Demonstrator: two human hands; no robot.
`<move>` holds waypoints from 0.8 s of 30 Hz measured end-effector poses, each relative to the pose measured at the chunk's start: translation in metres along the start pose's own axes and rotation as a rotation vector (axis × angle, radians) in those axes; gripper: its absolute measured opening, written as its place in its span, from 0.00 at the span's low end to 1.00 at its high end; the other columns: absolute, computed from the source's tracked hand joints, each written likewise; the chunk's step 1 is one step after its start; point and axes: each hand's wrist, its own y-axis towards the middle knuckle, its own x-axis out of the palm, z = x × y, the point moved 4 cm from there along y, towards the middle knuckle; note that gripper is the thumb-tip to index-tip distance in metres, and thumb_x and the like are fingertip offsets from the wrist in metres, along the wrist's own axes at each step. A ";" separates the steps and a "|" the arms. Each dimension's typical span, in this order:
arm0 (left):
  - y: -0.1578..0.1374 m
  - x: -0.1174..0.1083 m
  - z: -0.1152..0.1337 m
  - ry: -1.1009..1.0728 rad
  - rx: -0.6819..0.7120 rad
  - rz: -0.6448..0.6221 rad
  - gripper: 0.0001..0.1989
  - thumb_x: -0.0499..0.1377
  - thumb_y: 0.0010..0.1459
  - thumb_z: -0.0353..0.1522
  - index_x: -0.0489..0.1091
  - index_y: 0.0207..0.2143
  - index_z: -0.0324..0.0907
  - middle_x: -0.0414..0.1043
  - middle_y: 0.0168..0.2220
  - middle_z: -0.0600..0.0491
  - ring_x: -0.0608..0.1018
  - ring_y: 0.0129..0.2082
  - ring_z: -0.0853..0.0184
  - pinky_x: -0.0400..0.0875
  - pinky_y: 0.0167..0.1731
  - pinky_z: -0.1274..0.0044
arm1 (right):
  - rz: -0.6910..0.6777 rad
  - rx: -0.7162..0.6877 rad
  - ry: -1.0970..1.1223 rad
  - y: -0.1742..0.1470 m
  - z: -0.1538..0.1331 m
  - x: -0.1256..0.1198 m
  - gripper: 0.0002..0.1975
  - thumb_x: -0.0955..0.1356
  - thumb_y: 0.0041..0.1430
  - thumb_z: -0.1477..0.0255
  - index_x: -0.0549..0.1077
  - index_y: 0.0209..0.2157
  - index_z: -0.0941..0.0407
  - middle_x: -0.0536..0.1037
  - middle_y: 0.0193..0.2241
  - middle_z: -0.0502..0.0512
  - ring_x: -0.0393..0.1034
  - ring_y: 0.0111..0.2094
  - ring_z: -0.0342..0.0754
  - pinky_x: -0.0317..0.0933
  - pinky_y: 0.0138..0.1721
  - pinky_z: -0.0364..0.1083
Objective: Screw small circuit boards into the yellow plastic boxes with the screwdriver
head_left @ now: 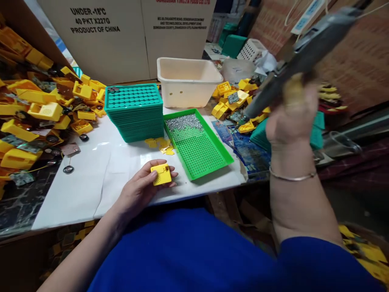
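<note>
Near the table's front edge, my left hand grips a small yellow plastic case, thumb on its near side and fingers beneath. Raised at the right, my right hand is wrapped round a dark electric screwdriver, its tip slanting down to the left; hand and tool are smeared by motion. Just beyond the left hand lie several flat yellow pieces. To its right is a green perforated tray with small silver screws heaped at the far end.
A stack of teal trays stands behind the left hand, next to a translucent bin. Yellow cases with wires and circuit boards pile up at the left and at the right. A big carton closes off the back.
</note>
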 end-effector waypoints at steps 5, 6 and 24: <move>0.011 0.004 -0.005 0.106 0.007 0.091 0.16 0.68 0.51 0.33 0.71 0.42 0.42 0.78 0.42 0.47 0.81 0.43 0.59 0.76 0.41 0.70 | 0.174 0.055 0.387 0.031 0.019 0.011 0.22 0.78 0.40 0.60 0.68 0.35 0.49 0.72 0.33 0.48 0.70 0.31 0.39 0.64 0.36 0.44; 0.013 0.004 -0.006 0.143 0.012 0.127 0.15 0.68 0.51 0.34 0.70 0.40 0.41 0.78 0.40 0.48 0.81 0.40 0.61 0.77 0.37 0.72 | 0.154 0.068 0.408 0.031 0.019 0.020 0.23 0.77 0.41 0.57 0.67 0.35 0.50 0.72 0.32 0.47 0.70 0.29 0.39 0.64 0.33 0.43; 0.019 0.006 -0.006 0.227 0.011 0.176 0.12 0.68 0.52 0.34 0.71 0.36 0.40 0.77 0.35 0.51 0.80 0.32 0.65 0.76 0.26 0.77 | 0.142 0.081 0.451 0.021 0.049 0.102 0.21 0.72 0.48 0.48 0.71 0.34 0.49 0.66 0.18 0.42 0.62 0.17 0.40 0.62 0.22 0.43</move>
